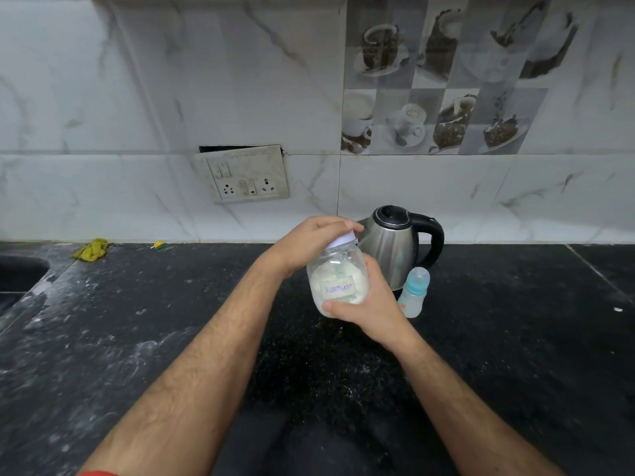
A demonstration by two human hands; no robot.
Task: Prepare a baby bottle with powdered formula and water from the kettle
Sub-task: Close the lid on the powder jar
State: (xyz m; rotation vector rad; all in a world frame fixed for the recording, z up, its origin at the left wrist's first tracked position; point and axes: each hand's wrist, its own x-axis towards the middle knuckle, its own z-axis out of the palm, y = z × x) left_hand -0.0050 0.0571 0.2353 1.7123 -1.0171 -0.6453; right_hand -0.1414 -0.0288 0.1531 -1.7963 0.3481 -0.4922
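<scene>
Both hands are gripping one jar, held up in front of the body.

The left hand (311,243) is coming from the lower left with a bare forearm and is bending at the wrist, and its fingers (347,225) are curling down over the white lid (342,239) of the jar (338,281). The right hand (369,304) is reaching in from the lower right and is wrapping around the lower side of the jar; its thumb is lying across the front near the base and the other fingers are going behind. The jar is tilting, with the lid end leaning away from the body. Both forearms are converging toward the middle, above the surface (137,338).
</scene>
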